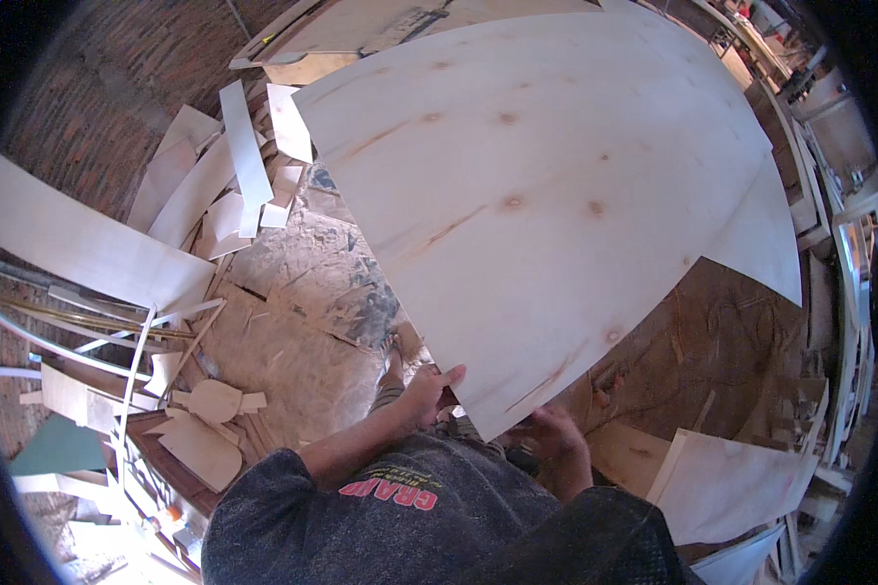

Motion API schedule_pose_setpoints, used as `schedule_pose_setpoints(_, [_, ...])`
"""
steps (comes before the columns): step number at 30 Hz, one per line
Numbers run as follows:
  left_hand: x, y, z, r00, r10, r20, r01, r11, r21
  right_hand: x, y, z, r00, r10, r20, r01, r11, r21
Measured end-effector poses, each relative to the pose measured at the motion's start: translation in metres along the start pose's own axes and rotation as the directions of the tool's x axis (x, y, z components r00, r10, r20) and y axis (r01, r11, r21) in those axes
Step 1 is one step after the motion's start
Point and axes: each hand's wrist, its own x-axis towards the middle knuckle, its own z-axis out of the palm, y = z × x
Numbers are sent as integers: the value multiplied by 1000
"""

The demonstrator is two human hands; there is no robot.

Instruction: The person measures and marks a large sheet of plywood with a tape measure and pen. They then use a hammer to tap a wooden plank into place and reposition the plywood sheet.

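A large pale plywood sheet [546,146] with brown knots and streaks reaches from just in front of my body far out ahead. Its near left edge is pinched in my left hand [429,395], the thumb lying on top and the other fingers below. Close to the sheet's near right edge is my right hand [559,436], with its fingers bent toward that edge. Those fingers are dim and partly hidden, so I cannot tell whether they grip the sheet or something beneath it. A small dark shape sits beside that hand, too unclear to name.
Thin board offcuts [249,161] are heaped at the far left by a brick wall [98,107]. Nearer, rounded wood pieces [215,402] lie beside long strips. More panels [732,483] lean at the right. Dust covers the floor [293,346]; shelving [819,205] lines the right side.
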Motion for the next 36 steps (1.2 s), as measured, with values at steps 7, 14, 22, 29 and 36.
schedule_pose_setpoints(7, [-9, 28, 2, 994, 61, -94, -62, 998, -6, 29, -120, -98, 775, -401, -488, 613, 665, 427])
schedule_pose_setpoints(14, [-24, 64, -35, 967, 166, -194, -169, 986, -1, 116, -211, -134, 764, -532, -366, 640, 701, 315])
schedule_pose_setpoints(22, [-30, 68, -106, 927, 143, -348, -203, 968, -144, 153, -187, -128, 810, -452, -374, 523, 845, 112])
schedule_pose_setpoints(29, [-66, 48, -112, 510, 490, -707, -178, 865, 470, 120, -123, -64, 768, -444, -461, 561, 814, 151])
schedule_pose_setpoints(36, [-110, 62, -166, 266, 653, -709, 50, 725, 687, 82, -70, 0, 796, -396, -458, 530, 822, 210])
